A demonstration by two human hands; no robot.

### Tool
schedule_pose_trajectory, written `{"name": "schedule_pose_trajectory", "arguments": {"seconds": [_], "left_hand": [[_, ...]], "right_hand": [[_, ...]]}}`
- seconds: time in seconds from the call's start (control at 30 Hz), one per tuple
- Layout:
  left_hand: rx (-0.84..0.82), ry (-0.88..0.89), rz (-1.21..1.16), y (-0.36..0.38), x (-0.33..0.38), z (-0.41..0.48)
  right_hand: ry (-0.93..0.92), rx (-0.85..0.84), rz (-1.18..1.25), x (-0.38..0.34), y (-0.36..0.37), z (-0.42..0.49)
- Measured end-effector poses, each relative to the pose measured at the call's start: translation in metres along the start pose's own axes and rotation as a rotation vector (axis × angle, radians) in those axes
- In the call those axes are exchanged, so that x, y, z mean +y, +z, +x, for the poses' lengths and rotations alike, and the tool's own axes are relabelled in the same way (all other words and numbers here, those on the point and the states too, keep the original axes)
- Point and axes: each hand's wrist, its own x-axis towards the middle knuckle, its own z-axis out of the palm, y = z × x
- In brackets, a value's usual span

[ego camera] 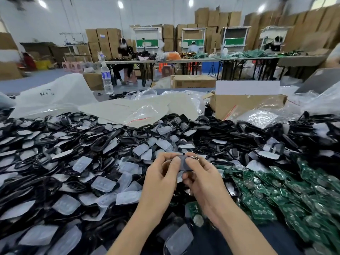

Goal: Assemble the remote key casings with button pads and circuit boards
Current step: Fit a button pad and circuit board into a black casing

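Both hands were raised together over the near middle of the table, sharing one casing. The left hand pinched its left end and the right hand its right end. Both thumbs pressed on the greyish face turned up, with the fingers curled behind. That face looked like a pad being seated in the black shell, so the work seemed to be at the pad step for this one piece. Whether a board was already inside could not be told.

Very much appeared to be left. Loose black casings and translucent pads lay heaped and mixed across the left and middle. Green boards were piled near on the right, just beside the right wrist. No separate heap of finished remotes could be made out. Far behind the piles lay clear bags and a box.
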Motion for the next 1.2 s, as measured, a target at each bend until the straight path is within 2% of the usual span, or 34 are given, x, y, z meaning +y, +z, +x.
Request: {"name": "schedule_pose_trajectory", "arguments": {"seconds": [0.2, 0.33, 0.53, 0.63, 0.93, 1.0, 1.13, 1.2], "left_hand": [[0.007, 0.041, 0.097, -0.005, -0.003, 0.002], [0.017, 0.069, 0.154, -0.006, -0.003, 0.0], [-0.043, 0.381, 0.668, -0.01, -0.004, -0.007], [-0.092, 0.421, 0.755, -0.01, -0.004, -0.01], [-0.186, 0.448, 0.693, -0.006, -0.001, -0.014], [-0.153, 0.452, 0.675, -0.006, -0.001, -0.015], [0.045, 0.236, 0.349, -0.007, -0.001, -0.009], [0.06, 0.115, 0.266, -0.008, 0.0, -0.006]], "right_hand": [[-0.076, -0.034, -0.219, -0.002, -0.004, 0.004], [-0.05, -0.003, -0.119, -0.004, -0.007, 0.006], [-0.056, 0.062, -0.031, -0.01, -0.008, 0.002], [-0.093, 0.07, -0.019, -0.012, -0.008, 0.001], [-0.112, 0.083, -0.038, -0.012, -0.012, 0.0], [-0.119, 0.092, -0.04, -0.014, -0.012, 0.0], [-0.132, 0.068, -0.075, -0.014, -0.012, 0.001], [-0.138, 0.018, -0.13, -0.011, -0.011, 0.0]]}}
